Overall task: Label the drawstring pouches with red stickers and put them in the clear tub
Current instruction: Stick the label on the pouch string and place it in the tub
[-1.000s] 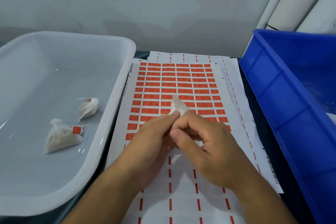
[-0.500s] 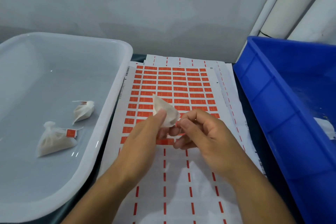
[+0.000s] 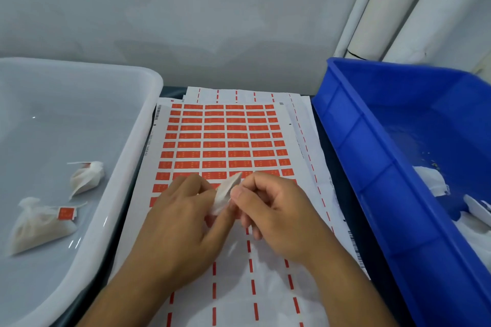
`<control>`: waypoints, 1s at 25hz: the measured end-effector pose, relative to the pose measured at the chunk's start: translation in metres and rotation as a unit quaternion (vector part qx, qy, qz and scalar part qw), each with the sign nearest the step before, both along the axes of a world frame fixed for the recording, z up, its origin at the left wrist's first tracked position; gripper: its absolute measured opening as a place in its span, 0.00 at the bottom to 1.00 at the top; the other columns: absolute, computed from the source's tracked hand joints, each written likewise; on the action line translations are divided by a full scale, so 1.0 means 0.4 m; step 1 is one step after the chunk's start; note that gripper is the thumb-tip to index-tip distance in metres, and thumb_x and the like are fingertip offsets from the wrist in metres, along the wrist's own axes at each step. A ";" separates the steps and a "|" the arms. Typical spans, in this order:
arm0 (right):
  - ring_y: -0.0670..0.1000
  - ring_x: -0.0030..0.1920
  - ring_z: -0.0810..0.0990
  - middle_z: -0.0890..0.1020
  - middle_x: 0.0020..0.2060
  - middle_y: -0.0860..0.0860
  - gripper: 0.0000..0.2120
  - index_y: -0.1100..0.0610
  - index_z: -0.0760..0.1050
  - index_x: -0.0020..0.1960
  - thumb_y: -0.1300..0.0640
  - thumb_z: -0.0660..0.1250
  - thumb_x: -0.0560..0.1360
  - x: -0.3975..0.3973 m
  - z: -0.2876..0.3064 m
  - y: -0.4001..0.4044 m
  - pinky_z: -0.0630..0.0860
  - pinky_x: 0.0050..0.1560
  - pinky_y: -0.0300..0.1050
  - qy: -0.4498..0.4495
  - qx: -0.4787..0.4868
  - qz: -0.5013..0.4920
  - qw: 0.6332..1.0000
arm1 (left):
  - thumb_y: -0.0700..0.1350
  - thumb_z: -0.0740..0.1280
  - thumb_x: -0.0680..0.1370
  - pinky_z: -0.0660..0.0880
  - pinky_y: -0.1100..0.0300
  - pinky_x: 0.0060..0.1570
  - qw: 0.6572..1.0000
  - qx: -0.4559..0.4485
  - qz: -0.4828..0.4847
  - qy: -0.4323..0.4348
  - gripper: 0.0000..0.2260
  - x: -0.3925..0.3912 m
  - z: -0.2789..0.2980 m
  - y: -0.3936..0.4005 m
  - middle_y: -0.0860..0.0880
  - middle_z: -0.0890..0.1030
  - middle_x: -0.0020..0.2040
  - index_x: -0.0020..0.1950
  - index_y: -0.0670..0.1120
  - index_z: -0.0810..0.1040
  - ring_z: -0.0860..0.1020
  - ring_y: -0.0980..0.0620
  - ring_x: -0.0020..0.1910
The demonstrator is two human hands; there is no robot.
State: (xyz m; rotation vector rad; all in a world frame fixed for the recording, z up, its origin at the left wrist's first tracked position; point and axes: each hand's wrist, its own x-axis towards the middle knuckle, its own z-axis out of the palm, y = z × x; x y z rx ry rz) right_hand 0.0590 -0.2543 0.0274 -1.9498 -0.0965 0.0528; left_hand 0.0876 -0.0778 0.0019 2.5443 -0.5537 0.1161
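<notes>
- A small white drawstring pouch is pinched between both hands at the centre of the frame, above the sticker sheet.
- The left hand is curled against the pouch's left side; the right hand has its fingertips closed on the pouch's right edge. Whether a red sticker is already held there cannot be told.
- Two labelled pouches lie in the clear tub at the left of the frame.
- More white pouches are seen in the blue bin at the right.
- Likely risks: the sticker could be folded onto itself or stuck to a fingertip, since the pouch is soft and small.
- The label could be set crooked or on the drawstring alone, and might peel once the pouch is dropped into the tub.
</notes>
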 end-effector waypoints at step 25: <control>0.38 0.47 0.81 0.81 0.43 0.34 0.08 0.40 0.74 0.49 0.39 0.70 0.77 -0.006 -0.001 0.012 0.76 0.40 0.30 -0.091 -0.100 0.004 0.991 | 0.47 0.60 0.82 0.75 0.64 0.35 0.940 -0.295 0.052 0.164 0.20 -0.009 0.021 -0.008 0.53 0.80 0.38 0.32 0.50 0.81 0.80 0.55 0.42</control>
